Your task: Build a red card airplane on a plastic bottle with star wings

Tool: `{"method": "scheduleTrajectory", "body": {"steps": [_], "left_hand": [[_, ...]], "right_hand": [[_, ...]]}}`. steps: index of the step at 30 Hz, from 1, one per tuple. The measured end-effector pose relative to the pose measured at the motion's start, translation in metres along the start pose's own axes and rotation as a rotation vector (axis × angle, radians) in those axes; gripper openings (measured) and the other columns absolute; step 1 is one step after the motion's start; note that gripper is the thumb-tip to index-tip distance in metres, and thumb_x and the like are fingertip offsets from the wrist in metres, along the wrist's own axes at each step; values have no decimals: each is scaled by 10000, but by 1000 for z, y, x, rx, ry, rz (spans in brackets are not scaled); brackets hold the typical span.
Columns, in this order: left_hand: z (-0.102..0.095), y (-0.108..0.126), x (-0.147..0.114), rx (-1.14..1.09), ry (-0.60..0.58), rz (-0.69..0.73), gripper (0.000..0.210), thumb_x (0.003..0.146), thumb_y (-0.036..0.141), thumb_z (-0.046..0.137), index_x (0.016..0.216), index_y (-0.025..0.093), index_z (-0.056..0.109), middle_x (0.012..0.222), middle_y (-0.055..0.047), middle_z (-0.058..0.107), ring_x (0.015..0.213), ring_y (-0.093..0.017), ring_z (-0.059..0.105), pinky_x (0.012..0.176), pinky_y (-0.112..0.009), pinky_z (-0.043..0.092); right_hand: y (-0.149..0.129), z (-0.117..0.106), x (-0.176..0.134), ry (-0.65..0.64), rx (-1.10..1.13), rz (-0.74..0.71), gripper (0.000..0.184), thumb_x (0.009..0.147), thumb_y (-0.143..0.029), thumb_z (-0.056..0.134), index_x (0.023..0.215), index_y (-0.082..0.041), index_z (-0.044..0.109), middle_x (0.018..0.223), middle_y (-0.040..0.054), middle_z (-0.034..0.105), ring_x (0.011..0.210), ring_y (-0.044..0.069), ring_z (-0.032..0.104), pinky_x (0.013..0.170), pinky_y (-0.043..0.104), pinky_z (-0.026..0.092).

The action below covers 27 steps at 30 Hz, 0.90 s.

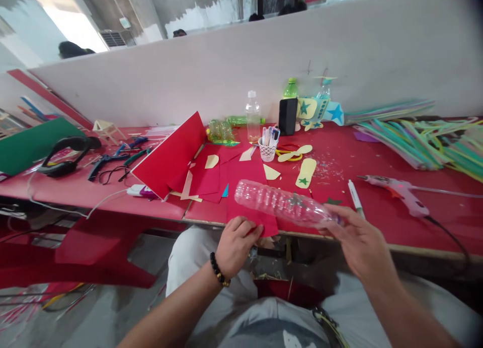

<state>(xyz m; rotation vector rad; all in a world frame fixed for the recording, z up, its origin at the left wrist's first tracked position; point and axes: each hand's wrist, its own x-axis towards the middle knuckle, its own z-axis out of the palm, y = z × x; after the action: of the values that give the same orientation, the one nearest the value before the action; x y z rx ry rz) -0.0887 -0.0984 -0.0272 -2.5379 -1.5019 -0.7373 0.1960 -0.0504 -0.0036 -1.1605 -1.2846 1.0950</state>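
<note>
My right hand [364, 242] is closed around the neck of a clear plastic bottle [279, 202], which lies sideways above the table with its ribbed base pointing left. A dark green star shows on or through its side. At the table's front edge, my left hand [237, 242] has its fingers curled over the near end of a sheet of red paper [268, 226]; the fingertips are partly hidden. Just beyond the bottle are a pale yellow strip with a green star [306, 173] and a cut yellow paper piece [271, 172].
A pink glue gun [400, 191] and a white marker [354, 196] lie at right. Behind stand a pen cup [267, 150], an upright clear bottle [252, 117] and a phone [288, 116]. A folded red board [173, 154] stands left; coloured straws [407, 141] lie far right.
</note>
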Motion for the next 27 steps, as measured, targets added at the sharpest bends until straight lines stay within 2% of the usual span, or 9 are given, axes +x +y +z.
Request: {"method": "scheduleTrajectory", "body": {"steps": [4,8,13,17,22,27], "left_hand": [[2,2,1,-17,55,47,220,953,203,500,1102,219,662,1022,-61,703,938,-204,624,834,-364,529],[1,2,-4,-20,104,51,211,962,192,478,1060,218,664,1047,-46,715,987,-184,647,910,-340,523],[-2,4,-6,6,135,18,206,964,197,460,989,210,664,977,-45,720,926,-168,671,871,-309,534],[-5,6,-4,30,123,9,188,962,218,471,976,206,658,925,-54,715,813,-160,664,740,-272,538],[-5,5,-2,47,109,13,194,966,204,457,945,199,650,901,-55,705,797,-167,653,691,-268,516],[-6,7,0,59,80,21,177,966,216,462,953,193,637,881,-56,692,803,-178,636,700,-290,502]], "right_hand": [[-8,34,7,-103,-28,-4,382,804,-388,696,1147,-226,654,996,51,673,769,163,674,752,328,590],[-5,54,13,-207,-45,-25,359,806,-402,688,1115,-223,653,1038,65,665,788,178,678,737,341,591],[1,69,17,-299,-174,-193,304,856,-378,632,1120,-228,633,1092,82,655,943,208,659,811,350,566],[1,72,21,-325,-395,-320,260,869,-337,615,1109,-238,635,1093,78,664,993,224,634,870,378,526],[1,67,25,-340,-449,-381,272,873,-307,611,1138,-248,630,1122,76,659,1063,235,600,950,401,474],[-1,53,30,-362,-532,-477,301,900,-279,559,1194,-247,613,1140,81,643,1086,236,587,956,402,472]]}}
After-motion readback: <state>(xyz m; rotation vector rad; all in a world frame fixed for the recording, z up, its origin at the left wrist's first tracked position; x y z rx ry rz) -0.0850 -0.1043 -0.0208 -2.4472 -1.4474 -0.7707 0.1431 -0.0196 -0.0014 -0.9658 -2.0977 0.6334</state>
